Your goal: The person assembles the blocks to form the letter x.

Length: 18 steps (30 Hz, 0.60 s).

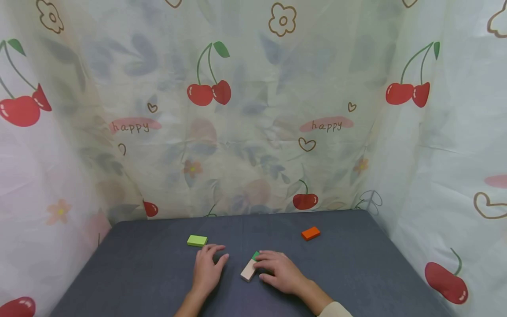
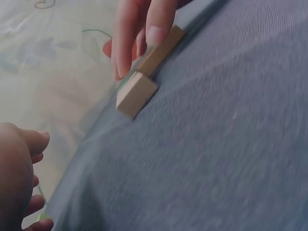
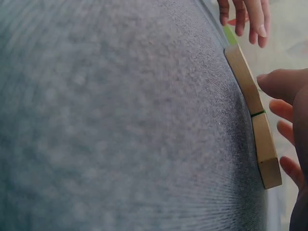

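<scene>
On the dark tabletop, a pale wooden block (image 1: 248,270) and a green-topped block (image 1: 255,255) lie end to end in a slanting line. My right hand (image 1: 282,272) hovers at their right side, its fingers loosely bent and overlapping the green-topped one in the head view. From the right wrist, the thumb (image 3: 281,84) shows apart from the fingers, with nothing pinched between them. To the left, my left hand (image 1: 207,271) is relaxed and holds nothing. Its fingertips are close to a light green block (image 1: 197,240), which lies just beyond them.
An orange block (image 1: 310,233) lies toward the back right of the dark table (image 1: 356,268). A curtain (image 1: 253,110) printed with cherries and flowers hangs behind the table and along both sides.
</scene>
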Available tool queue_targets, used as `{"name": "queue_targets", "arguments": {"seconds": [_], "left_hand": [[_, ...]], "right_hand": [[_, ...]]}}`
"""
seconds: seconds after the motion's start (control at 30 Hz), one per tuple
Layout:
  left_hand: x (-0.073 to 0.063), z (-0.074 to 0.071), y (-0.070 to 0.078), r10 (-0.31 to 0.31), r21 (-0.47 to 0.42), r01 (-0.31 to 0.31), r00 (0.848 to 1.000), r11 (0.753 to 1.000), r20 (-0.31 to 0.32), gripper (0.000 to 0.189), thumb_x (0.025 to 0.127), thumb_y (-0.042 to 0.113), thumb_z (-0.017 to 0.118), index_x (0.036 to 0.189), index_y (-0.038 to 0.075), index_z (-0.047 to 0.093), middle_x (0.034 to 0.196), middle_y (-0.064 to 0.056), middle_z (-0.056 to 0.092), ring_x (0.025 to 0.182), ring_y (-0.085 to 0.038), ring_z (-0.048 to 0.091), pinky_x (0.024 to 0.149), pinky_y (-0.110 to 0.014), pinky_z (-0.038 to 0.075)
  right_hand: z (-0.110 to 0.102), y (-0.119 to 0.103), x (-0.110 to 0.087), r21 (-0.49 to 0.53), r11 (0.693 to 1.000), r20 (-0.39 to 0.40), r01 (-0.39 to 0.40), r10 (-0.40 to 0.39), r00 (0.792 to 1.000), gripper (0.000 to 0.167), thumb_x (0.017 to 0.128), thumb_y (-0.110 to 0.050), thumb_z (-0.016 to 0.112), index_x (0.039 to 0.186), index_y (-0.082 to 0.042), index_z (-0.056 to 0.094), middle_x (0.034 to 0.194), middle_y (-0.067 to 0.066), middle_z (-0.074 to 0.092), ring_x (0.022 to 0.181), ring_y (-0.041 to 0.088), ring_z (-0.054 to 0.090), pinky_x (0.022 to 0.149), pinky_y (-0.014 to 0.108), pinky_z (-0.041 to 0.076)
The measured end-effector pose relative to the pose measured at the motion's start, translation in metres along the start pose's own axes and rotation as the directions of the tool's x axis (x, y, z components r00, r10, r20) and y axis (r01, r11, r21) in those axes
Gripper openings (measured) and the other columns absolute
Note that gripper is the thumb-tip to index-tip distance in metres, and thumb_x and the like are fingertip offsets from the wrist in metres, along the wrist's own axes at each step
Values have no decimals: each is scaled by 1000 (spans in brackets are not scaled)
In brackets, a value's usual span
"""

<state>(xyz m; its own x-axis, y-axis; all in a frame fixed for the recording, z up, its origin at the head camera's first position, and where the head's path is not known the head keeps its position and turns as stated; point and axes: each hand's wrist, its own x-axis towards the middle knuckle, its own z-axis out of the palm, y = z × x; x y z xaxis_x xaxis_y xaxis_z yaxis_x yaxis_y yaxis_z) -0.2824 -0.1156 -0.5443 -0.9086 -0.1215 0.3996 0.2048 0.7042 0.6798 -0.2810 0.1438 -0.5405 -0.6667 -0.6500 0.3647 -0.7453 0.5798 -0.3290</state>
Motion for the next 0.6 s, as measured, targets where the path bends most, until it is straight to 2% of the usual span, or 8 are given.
{"name": "queue_targets", "arguments": {"seconds": [0.23, 0.47, 0.6], "left_hand": [[4, -7, -12, 59, 36, -58, 997, 998, -46, 28, 83, 21, 78, 109, 13, 73, 124, -12, 58, 110, -34, 52, 93, -54, 39], [8, -13, -22, 89, 101, -82, 994, 991, -70, 29, 83, 21, 79, 109, 12, 73, 126, -14, 57, 110, -36, 52, 90, -56, 38], [12, -18, -26, 114, 147, -105, 992, 984, -56, 31, 83, 24, 79, 111, 13, 72, 129, -13, 56, 110, -36, 51, 87, -55, 38]], "right_hand": [[0, 1, 0, -20, 1000, 56, -15, 16, 998, 34, 92, -32, 67, 125, -26, 68, 136, -2, 56, 132, 25, 43, 101, 55, 33], [0, 3, -1, 1, 999, 102, -46, 45, 994, 36, 94, -37, 64, 129, -31, 64, 141, -1, 51, 133, 26, 41, 101, 58, 31], [0, 3, -3, 30, 998, 112, -60, 57, 992, 37, 94, -36, 64, 130, -30, 63, 142, -1, 50, 132, 24, 42, 100, 58, 33]]}}
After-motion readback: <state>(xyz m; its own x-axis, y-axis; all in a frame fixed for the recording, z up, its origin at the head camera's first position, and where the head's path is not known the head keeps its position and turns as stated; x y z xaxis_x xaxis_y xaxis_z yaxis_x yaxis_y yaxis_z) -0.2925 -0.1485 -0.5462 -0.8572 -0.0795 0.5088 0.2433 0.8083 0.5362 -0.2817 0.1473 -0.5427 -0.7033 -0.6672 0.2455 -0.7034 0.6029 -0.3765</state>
